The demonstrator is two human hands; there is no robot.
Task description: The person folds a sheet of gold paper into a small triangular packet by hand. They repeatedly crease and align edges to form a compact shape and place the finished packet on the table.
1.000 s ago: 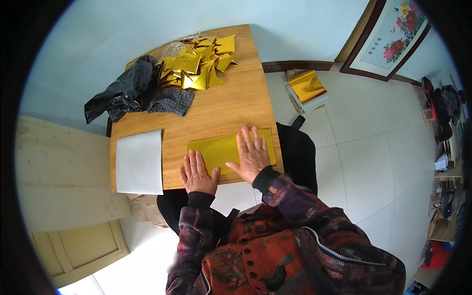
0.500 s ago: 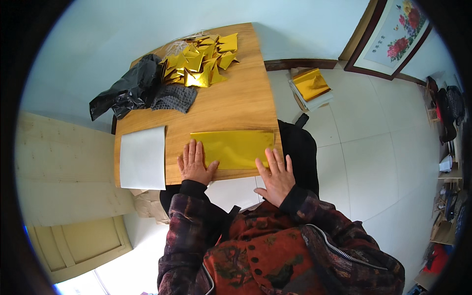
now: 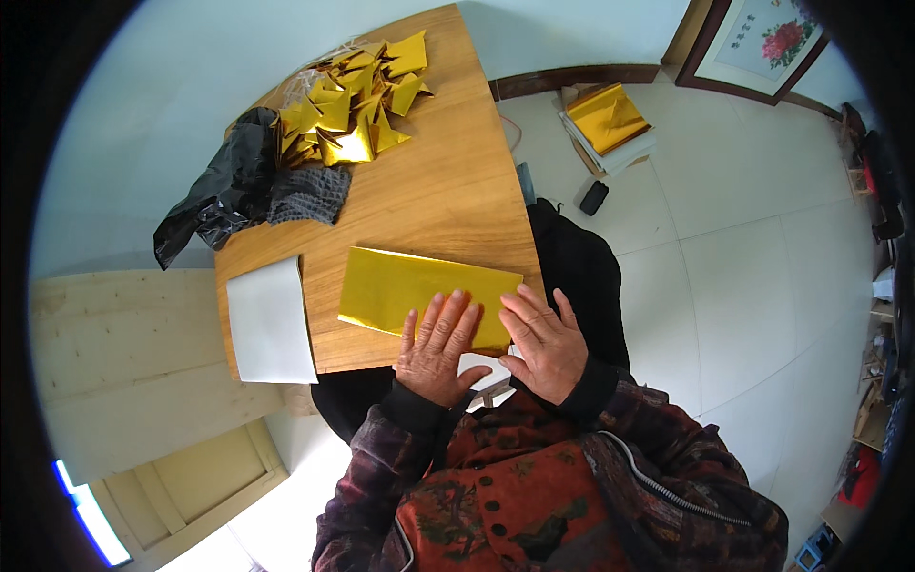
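Observation:
A folded sheet of shiny gold paper (image 3: 410, 276) lies flat at the near edge of the wooden table. My left hand (image 3: 437, 348) rests on its near edge, fingers stretched out and somewhat spread, the thumb toward the right. At the sheet's right end lies my right hand (image 3: 546, 343), its fingers extended over the corner. Neither hand grips anything. To the left, a white sheet of paper (image 3: 271, 324) lies at the table's near left corner. A pile of folded gold paper pieces (image 3: 348, 105) covers the far part of the table.
Beside the pile are a black plastic bag (image 3: 229, 181) and a dark grey textured cloth (image 3: 310, 194). On the tiled floor at right lie a stack of gold and white paper (image 3: 608, 122) and a small black object (image 3: 594, 197). A framed flower picture (image 3: 753, 43) leans against the wall.
My left hand has slid right along the sheet's near edge, closer to my right hand. The gold sheet now lies slanted, its left end farther out. The whole view has turned slightly.

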